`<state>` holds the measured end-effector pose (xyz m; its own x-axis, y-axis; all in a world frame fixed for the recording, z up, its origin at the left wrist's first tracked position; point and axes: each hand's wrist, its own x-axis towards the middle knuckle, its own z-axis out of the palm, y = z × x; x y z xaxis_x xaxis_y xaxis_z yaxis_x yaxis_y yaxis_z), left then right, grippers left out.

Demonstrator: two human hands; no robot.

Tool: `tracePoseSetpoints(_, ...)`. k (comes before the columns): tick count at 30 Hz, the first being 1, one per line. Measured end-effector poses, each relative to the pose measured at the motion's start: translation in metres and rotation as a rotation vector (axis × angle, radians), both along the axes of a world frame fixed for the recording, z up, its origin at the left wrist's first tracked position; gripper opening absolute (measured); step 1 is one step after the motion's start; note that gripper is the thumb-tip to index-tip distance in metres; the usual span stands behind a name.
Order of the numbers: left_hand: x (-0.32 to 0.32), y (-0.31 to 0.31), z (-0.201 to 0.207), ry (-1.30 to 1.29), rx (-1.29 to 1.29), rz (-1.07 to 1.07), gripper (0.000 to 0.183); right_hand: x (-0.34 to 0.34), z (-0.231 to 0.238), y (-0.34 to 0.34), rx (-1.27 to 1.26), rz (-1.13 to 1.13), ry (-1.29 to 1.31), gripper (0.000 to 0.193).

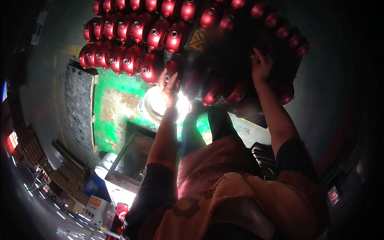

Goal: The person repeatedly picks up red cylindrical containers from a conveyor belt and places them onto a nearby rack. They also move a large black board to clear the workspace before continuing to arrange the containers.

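The left hand (pixel 169 86) touches a red part (pixel 171 69) at the lower edge of the stacked red parts (pixel 132 44), fingers spread apart. The right hand (pixel 261 66) rests farther along the stack, fingers loosely apart.

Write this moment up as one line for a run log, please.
left hand: touching red round part | right hand: raised against dark stack side, grip unclear | rows of red parts above green surface

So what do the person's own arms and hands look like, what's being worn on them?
Both hands are bare, with no gloves: the left hand and the right hand. The forearms are bare too. Short dark sleeves cover the upper arms, under an orange-brown vest or apron with dark markings on it. No watch or rings are clearly visible in the dim light.
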<state>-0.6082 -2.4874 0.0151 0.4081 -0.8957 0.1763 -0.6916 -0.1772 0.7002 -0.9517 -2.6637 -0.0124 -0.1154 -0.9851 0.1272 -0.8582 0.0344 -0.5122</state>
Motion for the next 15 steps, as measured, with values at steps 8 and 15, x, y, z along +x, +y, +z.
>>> tracePoseSetpoints(8,0.003,0.016,0.015,0.133,-0.066,-0.084,0.036,0.027,0.06,0.016,0.108,0.103,0.145,0.065)
tracePoseSetpoints(15,0.05,-0.004,0.046,-0.137,0.11,0.193,0.055,0.112,0.068,-0.041,0.07,0.308,-0.071,0.066)
